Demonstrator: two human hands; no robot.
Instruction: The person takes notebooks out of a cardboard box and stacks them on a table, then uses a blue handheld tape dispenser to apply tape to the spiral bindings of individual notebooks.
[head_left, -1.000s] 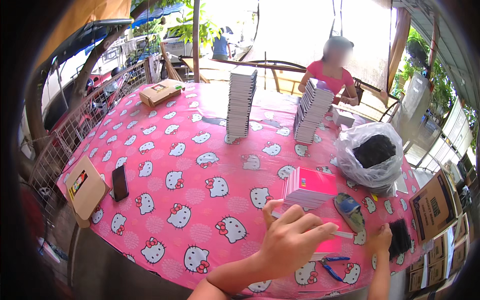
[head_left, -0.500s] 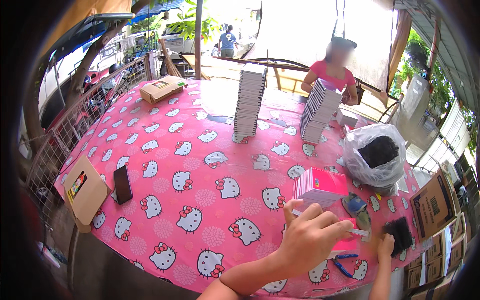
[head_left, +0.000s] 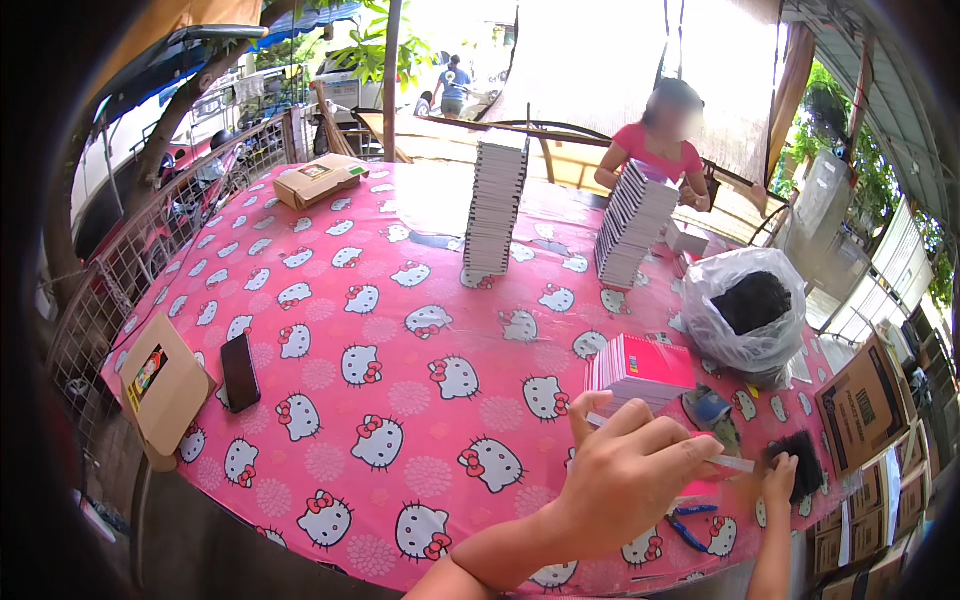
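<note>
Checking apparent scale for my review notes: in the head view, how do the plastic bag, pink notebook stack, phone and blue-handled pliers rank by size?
Largest to smallest, as they look:
1. Plastic bag
2. Pink notebook stack
3. Phone
4. Blue-handled pliers
Distances from the camera differ, so true sizes may not match.

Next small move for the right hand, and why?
Probably pinch a single strand from the black wiry bundle with the right hand. That hand is at the bundle's near edge, while the left hand holds a thin white-edged piece whose end points toward it.
</note>
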